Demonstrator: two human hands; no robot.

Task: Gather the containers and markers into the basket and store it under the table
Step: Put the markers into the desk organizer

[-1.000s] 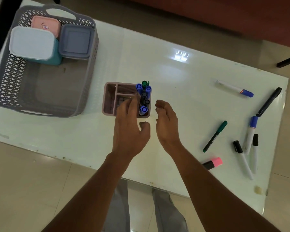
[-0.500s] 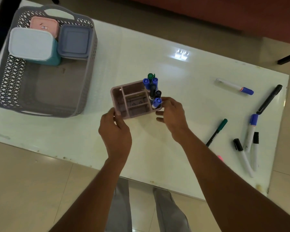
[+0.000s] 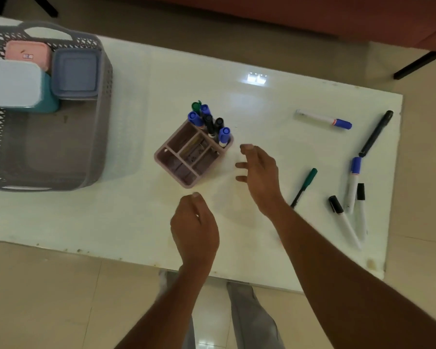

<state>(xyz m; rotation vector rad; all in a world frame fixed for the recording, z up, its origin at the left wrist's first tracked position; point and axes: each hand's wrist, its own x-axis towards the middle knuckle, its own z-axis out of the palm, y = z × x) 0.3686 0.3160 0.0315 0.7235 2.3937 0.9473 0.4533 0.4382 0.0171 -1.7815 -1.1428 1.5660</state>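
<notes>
A mauve divided organizer (image 3: 186, 159) stands turned diagonally at the table's middle, with several markers (image 3: 209, 120) upright in its far compartment. My left hand (image 3: 195, 222) hovers just below it, fingers loosely curled, holding nothing. My right hand (image 3: 259, 172) hangs to its right with relaxed fingers, apart from it. The grey lattice basket (image 3: 98, 117) at the far left holds a pink container (image 3: 27, 52), a teal one with a pale lid (image 3: 13, 84) and a purple-blue one (image 3: 74, 73). Loose markers lie at the right: blue-capped (image 3: 324, 119), black (image 3: 375, 133), green (image 3: 303, 186), and others (image 3: 351, 205).
The white glossy table (image 3: 249, 102) ends near my legs at the bottom and at the right past the loose markers. Tiled floor surrounds it. A dark furniture leg (image 3: 415, 65) stands beyond the far right corner.
Both hands held the organizer, turned it diagonally and shifted it slightly right, then let go. The left hand has drawn back toward me and the right hand has moved off to the right.
</notes>
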